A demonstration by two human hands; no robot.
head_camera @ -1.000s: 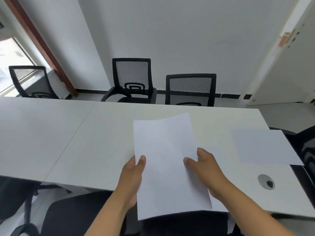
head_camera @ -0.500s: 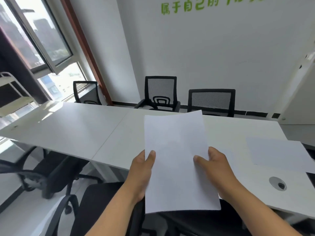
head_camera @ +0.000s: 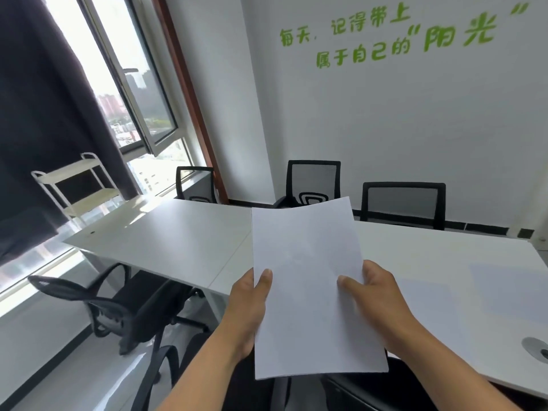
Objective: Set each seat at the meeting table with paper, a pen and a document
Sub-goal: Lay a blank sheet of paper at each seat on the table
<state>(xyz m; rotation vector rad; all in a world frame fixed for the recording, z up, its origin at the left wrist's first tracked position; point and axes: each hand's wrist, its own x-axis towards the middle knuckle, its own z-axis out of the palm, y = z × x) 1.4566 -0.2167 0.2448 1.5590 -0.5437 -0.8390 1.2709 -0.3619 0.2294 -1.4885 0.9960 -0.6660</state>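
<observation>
I hold a white sheaf of paper [head_camera: 308, 280] upright in front of me, above the near edge of the long white meeting table [head_camera: 166, 241]. My left hand [head_camera: 247, 310] grips its left edge with the thumb on top. My right hand [head_camera: 370, 301] grips the right edge, thumb lying across the sheet. Two white sheets lie flat on the table to the right, one [head_camera: 510, 289] at the far right and one [head_camera: 427, 295] just right of my right hand. No pen is in view.
Black mesh chairs stand along the far side [head_camera: 314, 182] [head_camera: 403, 203] [head_camera: 194, 183] and one on the near left [head_camera: 124, 304]. A cable grommet [head_camera: 536, 347] sits in the table at right. A white shelf cart [head_camera: 80, 185] stands by the window.
My view has swung up and to the left, bringing the window, the left end of the table and the wall lettering into sight. Both hands keep the same hold on the paper.
</observation>
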